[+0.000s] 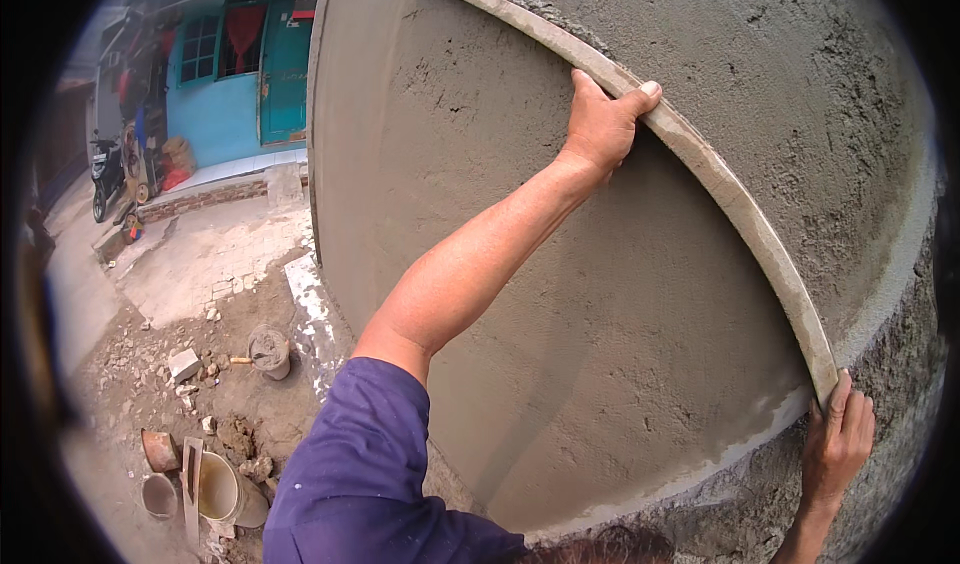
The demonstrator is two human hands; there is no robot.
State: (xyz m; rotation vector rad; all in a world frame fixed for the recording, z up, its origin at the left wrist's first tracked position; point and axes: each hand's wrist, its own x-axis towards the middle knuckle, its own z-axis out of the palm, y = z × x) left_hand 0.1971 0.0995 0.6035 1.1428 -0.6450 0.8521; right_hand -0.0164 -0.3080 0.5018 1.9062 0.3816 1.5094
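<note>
Though weight is unclear, the stiff-looking screed board point(733, 192) suits the left hand point(603, 126) pinching mid-length, the right hand point(840, 439) its lower end.

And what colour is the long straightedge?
The straightedge is pale greyish beige, clearest in the head view.

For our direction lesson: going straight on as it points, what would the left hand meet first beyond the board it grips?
Past the long board, the left hand would probably meet rough grey plaster; depth is unclear.
</note>
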